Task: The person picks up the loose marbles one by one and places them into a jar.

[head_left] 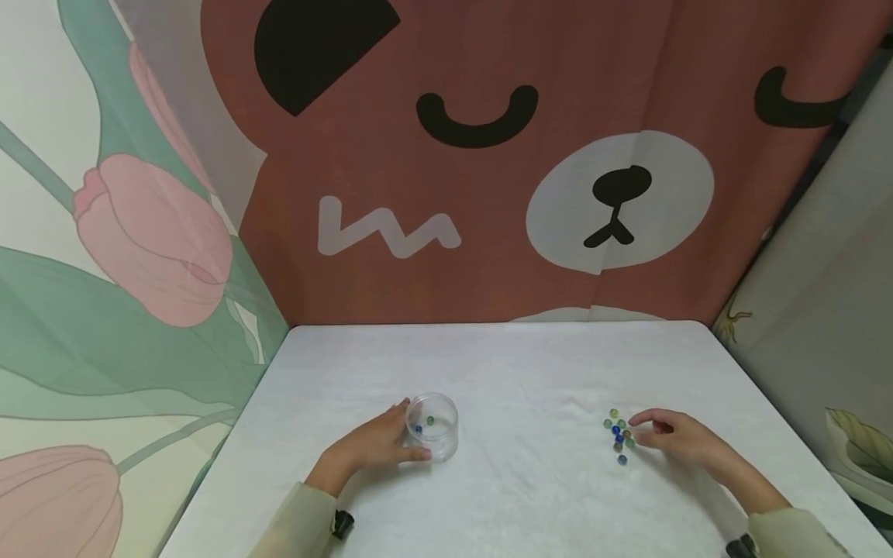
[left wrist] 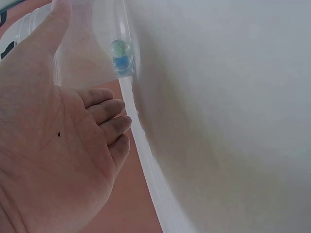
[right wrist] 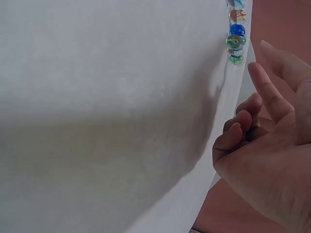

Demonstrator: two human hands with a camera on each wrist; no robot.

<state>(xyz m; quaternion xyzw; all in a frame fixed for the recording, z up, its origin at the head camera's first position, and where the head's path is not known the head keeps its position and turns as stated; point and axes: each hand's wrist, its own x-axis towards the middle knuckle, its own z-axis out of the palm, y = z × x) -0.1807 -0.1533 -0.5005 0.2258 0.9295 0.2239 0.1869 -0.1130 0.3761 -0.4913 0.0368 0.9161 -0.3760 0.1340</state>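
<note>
A clear plastic jar stands on the left half of the white table, with a green marble and a blue marble in it. My left hand holds the jar from its left side, thumb at the front and fingers toward the back. The left wrist view shows both marbles low in the jar. To the right lies a loose cluster of glass marbles, green, blue and brownish. Beside its right edge is my right hand, thumb and index finger apart with nothing between, the other fingers bent.
The white table has a cloth-like surface. Behind it hangs a brown curtain with a bear face, and a tulip-print curtain borders the left side. One marble lies a little nearer than the cluster.
</note>
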